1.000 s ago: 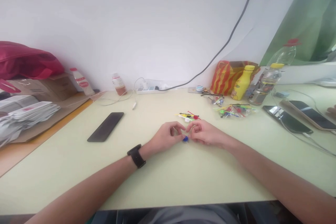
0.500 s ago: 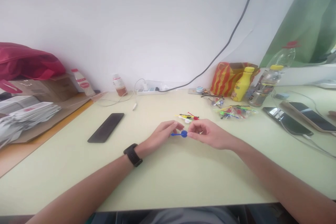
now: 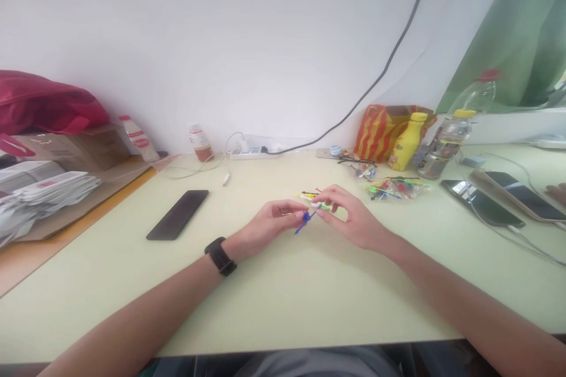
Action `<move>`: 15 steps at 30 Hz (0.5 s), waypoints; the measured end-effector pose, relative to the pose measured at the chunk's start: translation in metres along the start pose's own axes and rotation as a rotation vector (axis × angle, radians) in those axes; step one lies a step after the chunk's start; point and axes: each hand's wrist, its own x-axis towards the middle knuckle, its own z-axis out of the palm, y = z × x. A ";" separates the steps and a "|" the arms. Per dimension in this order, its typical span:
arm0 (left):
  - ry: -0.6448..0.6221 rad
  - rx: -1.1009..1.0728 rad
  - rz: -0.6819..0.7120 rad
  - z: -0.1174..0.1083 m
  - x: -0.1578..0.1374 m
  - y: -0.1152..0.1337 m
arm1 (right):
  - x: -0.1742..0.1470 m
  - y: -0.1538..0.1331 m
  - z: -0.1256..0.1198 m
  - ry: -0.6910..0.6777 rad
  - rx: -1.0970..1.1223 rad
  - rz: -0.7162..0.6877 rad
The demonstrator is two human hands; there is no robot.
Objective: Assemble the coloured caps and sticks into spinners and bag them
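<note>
Between my hands is a small blue plastic piece (image 3: 306,218) with a rounded middle and a thin stem, slanting from lower left to upper right. The thumb and fingers of my left hand (image 3: 270,222) pinch it near the middle. My right hand (image 3: 349,218) is closed at its upper end, thumb and index finger together. Just beyond the fingertips lie several small coloured plastic pieces (image 3: 305,195), partly hidden by my right hand. A green bit (image 3: 328,207) shows by the right fingers; whether it is held is unclear.
A dark phone (image 3: 177,215) lies to the left. At right are bagged plastic pieces (image 3: 395,188), a yellow bottle (image 3: 407,142), a striped bag (image 3: 374,132) and two phones with cables. A power strip (image 3: 252,155) sits by the wall. Another person's hand (image 3: 558,193) shows far right.
The blue piece has turned from lying level to a slant and risen slightly. My left fingers now pinch its middle; my right fingers have moved to its upper end.
</note>
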 end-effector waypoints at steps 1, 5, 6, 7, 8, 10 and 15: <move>0.024 -0.007 0.010 0.000 0.000 0.000 | -0.001 0.000 0.001 0.041 -0.012 -0.019; 0.079 -0.053 0.038 0.000 0.002 -0.002 | -0.004 -0.002 0.004 0.080 0.008 -0.014; 0.084 -0.058 0.043 0.000 0.003 -0.003 | -0.005 -0.003 0.005 0.073 0.027 0.001; 0.089 -0.057 0.050 0.000 0.003 -0.003 | -0.006 -0.003 0.007 0.066 0.050 0.019; 0.094 -0.052 0.057 -0.001 0.003 -0.004 | -0.007 -0.003 0.008 0.059 0.079 0.039; 0.108 -0.039 0.074 -0.002 0.004 -0.005 | -0.008 -0.002 0.011 0.067 0.133 0.081; 0.134 -0.026 0.097 -0.003 0.004 -0.007 | -0.006 0.002 0.009 -0.186 0.255 0.150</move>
